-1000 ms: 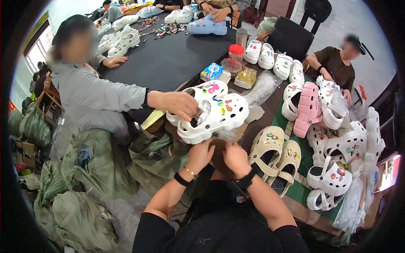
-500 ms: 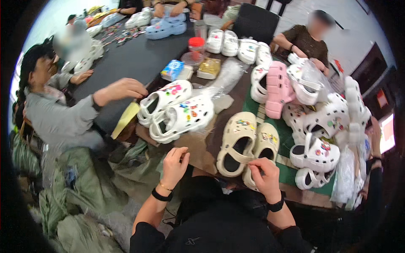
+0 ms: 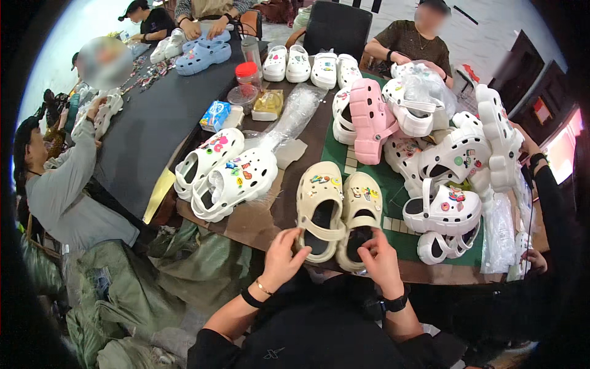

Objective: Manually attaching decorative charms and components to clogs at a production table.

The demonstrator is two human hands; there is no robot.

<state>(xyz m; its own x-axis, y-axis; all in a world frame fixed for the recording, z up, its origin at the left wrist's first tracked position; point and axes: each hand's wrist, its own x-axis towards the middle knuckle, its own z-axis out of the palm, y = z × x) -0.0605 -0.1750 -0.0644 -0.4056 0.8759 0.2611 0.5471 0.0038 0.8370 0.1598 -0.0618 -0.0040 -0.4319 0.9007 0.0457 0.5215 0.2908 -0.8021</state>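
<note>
A pair of beige clogs with colourful charms stands side by side at the table's near edge, toes pointing away from me. At the left clog (image 3: 316, 184), my left hand (image 3: 283, 255) closes its bent fingers against the outer side, beside the heel strap. My right hand (image 3: 382, 261) pinches the outer heel edge of the right clog (image 3: 362, 192), thumb toward its opening. Just left lies a pair of white clogs with charms (image 3: 246, 178), one holding clear plastic. A pink clog (image 3: 369, 123) rests beyond the beige pair on the right.
White clogs (image 3: 455, 154) are heaped at the right, with plastic bags (image 3: 498, 234) beside them. A red-lidded jar (image 3: 247, 77), a blue packet (image 3: 215, 115) and clear wrap (image 3: 295, 111) lie farther back. Several people sit around the table; green sacks (image 3: 123, 289) fill the floor at left.
My left hand has moved right, from bare space to the left beige clog. The beige clogs now stand more evenly side by side. A co-worker at left has drawn an arm back.
</note>
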